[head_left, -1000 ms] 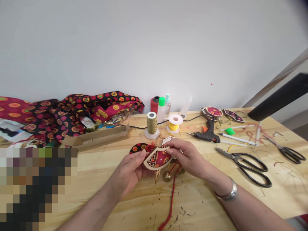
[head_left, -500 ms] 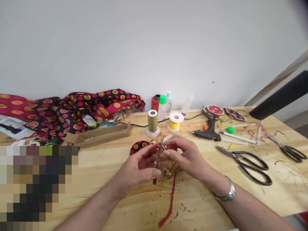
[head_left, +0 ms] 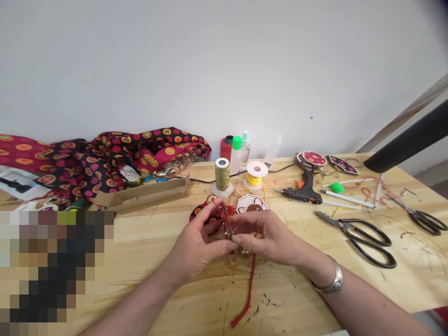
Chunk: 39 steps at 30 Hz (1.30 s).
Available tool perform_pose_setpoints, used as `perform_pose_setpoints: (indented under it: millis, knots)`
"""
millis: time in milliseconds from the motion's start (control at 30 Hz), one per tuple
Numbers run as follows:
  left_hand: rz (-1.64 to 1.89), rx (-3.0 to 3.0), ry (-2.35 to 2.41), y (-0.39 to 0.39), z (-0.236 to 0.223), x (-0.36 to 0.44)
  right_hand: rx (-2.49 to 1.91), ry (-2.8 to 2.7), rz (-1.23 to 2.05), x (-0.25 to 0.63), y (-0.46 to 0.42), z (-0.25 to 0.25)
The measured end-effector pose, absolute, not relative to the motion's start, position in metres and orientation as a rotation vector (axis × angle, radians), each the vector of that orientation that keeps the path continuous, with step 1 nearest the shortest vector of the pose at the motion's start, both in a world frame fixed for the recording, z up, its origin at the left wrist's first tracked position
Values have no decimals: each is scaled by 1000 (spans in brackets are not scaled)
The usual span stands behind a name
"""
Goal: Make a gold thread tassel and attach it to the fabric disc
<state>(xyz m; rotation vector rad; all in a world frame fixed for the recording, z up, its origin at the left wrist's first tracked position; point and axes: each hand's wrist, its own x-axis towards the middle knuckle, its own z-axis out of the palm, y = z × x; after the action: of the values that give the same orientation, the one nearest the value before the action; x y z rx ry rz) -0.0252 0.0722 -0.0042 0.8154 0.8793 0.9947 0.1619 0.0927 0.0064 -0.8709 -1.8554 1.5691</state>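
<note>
Between my hands, above the wooden table, is a narrow dark piece with small pale beads (head_left: 227,225), seen nearly edge-on and wound with red cord near its top. My left hand (head_left: 198,240) grips it from the left, thumb low and fingers raised behind. My right hand (head_left: 271,237) pinches its right side between thumb and fingertips. Under the right fingers a gold bell (head_left: 245,253) shows in part. A red cord (head_left: 251,290) trails down the table towards me. Just behind lie an octagonal white-edged piece (head_left: 252,203) and a black patterned disc (head_left: 196,213), both partly covered.
A gold thread spool (head_left: 222,176), a yellow cord spool (head_left: 255,177) and bottles (head_left: 236,156) stand behind. To the right lie a glue gun (head_left: 304,192), large scissors (head_left: 367,238) and smaller scissors (head_left: 427,222). On the left are a cardboard tray (head_left: 147,195) and patterned cloth (head_left: 105,158).
My right hand has come down and closer to the left thumb, uncovering the octagonal piece. The beaded piece now leans the other way, its top to the left.
</note>
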Motion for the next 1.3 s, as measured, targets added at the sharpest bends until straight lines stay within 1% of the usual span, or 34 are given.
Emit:
perform_pose_setpoints:
  millis: [133,433,567,733,1000,1300]
  knots:
    - [979,831,886,72,-7,-24,-869,-1900,1559,161,92,11]
    - [962,861,920,70,-10,-21,-814,-2102,1289,160,90,17]
    - [967,866,948,67,-10,-19,-833,-2119,1249,159,89,15]
    - [943,850,914,70,-7,-20,-854,-2038,1365,162,91,14]
    - [921,746,844,73,-3,-28,-829,-1741,1727,163,96,12]
    - [845,567,711,77,-1,-31,-849,-1601,1806,165,98,15]
